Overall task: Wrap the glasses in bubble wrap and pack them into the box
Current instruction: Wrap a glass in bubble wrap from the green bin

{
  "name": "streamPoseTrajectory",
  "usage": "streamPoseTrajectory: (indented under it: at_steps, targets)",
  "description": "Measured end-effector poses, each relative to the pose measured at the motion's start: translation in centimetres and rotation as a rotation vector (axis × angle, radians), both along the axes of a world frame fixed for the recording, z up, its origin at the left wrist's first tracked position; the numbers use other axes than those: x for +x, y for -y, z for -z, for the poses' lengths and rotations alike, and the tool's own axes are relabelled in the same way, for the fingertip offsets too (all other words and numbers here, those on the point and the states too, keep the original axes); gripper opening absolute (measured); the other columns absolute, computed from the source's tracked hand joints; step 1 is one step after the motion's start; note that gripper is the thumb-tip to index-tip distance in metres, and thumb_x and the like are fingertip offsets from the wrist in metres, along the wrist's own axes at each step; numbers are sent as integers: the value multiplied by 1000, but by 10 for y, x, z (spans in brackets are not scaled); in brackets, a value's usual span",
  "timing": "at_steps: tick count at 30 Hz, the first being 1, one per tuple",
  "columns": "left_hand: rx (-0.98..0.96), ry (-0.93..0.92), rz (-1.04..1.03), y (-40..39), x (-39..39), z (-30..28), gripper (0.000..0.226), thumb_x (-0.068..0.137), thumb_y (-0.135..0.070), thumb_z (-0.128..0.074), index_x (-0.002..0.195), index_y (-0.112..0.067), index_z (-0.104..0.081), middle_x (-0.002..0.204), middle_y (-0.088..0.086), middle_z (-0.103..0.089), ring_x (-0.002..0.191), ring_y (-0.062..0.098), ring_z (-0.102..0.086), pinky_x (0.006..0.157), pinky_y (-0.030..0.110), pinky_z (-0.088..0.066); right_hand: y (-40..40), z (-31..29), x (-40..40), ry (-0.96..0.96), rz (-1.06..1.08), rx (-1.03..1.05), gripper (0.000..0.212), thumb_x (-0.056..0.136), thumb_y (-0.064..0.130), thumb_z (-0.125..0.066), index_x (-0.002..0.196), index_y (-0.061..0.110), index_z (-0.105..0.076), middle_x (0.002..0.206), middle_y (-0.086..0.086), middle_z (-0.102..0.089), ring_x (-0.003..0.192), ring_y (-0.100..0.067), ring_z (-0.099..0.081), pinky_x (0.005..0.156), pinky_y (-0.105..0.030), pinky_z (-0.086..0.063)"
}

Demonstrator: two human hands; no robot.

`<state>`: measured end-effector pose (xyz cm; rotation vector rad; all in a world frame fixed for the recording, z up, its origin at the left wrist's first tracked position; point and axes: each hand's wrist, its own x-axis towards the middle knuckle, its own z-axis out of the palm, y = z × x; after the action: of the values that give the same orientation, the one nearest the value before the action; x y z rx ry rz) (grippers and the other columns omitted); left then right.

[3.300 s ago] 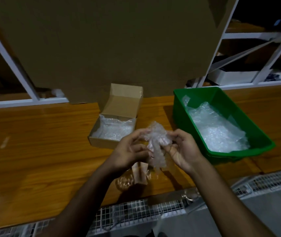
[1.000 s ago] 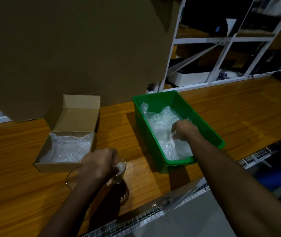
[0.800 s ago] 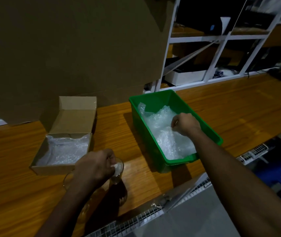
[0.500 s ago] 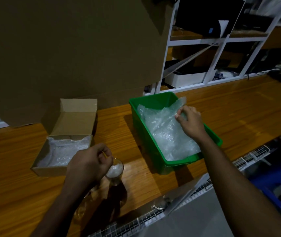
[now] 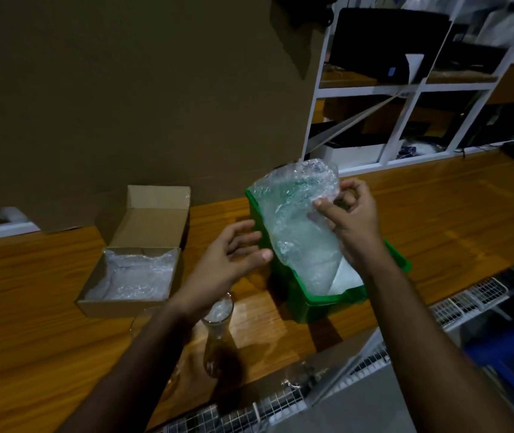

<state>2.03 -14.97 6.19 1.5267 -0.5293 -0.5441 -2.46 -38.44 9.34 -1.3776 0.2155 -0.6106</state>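
Wooden worktop [image 5: 437, 220], dim light, wire mesh along its near edge. Nearest: a clear glass [image 5: 216, 326] standing upright on the worktop under the left wrist, its mouth stuffed with crumpled wrap. Left hand [image 5: 224, 260] above it, fingers relaxed and spread, gripping nothing, tips just beside the bubble wrap sheet [image 5: 299, 220]. Right hand [image 5: 349, 214] pinches that sheet by its upper right edge; it hangs translucent and crinkled over the green bin [image 5: 327, 304]. Left of the bin, an open cardboard box [image 5: 130, 276], lined with wrap, lid up. Behind: a big cardboard panel [image 5: 124, 89], white shelving [image 5: 405, 89].
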Motion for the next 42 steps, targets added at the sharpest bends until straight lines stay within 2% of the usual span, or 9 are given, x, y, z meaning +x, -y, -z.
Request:
streamPoseTrajectory:
  at_steps: [9, 15, 17, 20, 23, 27, 34, 39, 42]
  targets:
    - [-139, -90, -133, 25, 14, -7, 26, 97, -14, -61, 123, -12, -65, 114, 6, -74, 106, 21, -70, 79, 27, -57, -29, -8, 7, -148, -85, -57, 42, 92, 14, -68, 129, 16, -48, 116, -19, -68, 110, -32, -66, 102, -61, -47]
    - [-479, -394, -283, -17, 39, -12, 21, 103, -14, -47, 123, -8, -54, 109, 12, -69, 90, 21, -70, 68, 29, -57, -13, -6, -7, -546, -364, -740, 80, 80, 41, -79, 148, 32, -38, 136, 6, -50, 120, -16, -52, 97, -36, -48]
    - [-533, -389, -367, -35, 45, -11, 21, 103, -13, -48, 123, -7, -50, 103, 11, -66, 78, 16, -66, 58, 24, -50, -26, -1, -3, -547, -402, -965, 73, 82, 34, -80, 146, 31, -43, 134, 3, -53, 120, -16, -53, 94, -32, -46]
    - [-493, -324, -500, -67, 50, -6, 24, 102, -9, -49, 126, -8, -52, 112, 15, -66, 91, 24, -67, 79, 36, -52, -56, 3, 6, -363, -354, -1092, 47, 88, 20, -75, 131, 26, -58, 119, 11, -61, 110, -10, -59, 83, -20, -44]
    - [-314, -129, -586, -99, 42, -2, 44, 100, 0, -51, 134, -26, -43, 123, 9, -64, 104, 31, -69, 88, 55, -56, -83, 9, 14, -229, -412, -929, 43, 91, 13, -71, 128, 33, -60, 122, 18, -63, 113, -4, -60, 86, -11, -47]
    - [-68, 13, -469, -129, 23, 3, 36, 99, -4, -50, 127, -25, -60, 115, 24, -66, 98, 41, -62, 82, 59, -49, -127, 20, 27, -56, -567, -507, 37, 95, -1, -59, 121, 25, -65, 120, 5, -69, 115, -15, -65, 90, -35, -57]
    - [305, 214, -388, -153, 5, 8, 35, 90, -17, -65, 124, -22, -59, 140, -5, -46, 124, 18, -51, 99, 35, -49, -176, 34, 37, -227, -914, 441, 56, 88, -17, -31, 139, -1, -50, 134, -23, -59, 122, -35, -60, 100, -42, -52]
    - [329, 345, -564, -168, 1, 21, 26, 89, -33, -73, 109, -16, -70, 125, -4, -58, 115, 16, -59, 95, 47, -55, -194, 41, 36, -260, -881, -29, 46, 90, -9, -61, 132, 10, -61, 137, -10, -59, 118, -25, -64, 98, -41, -55]
    - [143, 190, -553, -171, -4, 23, 16, 95, -20, -66, 109, -12, -70, 104, 5, -74, 94, 24, -72, 83, 58, -58, -197, 54, 41, -206, -625, -586, 35, 84, 15, -78, 117, 25, -69, 128, 0, -50, 116, -11, -54, 93, -18, -51]
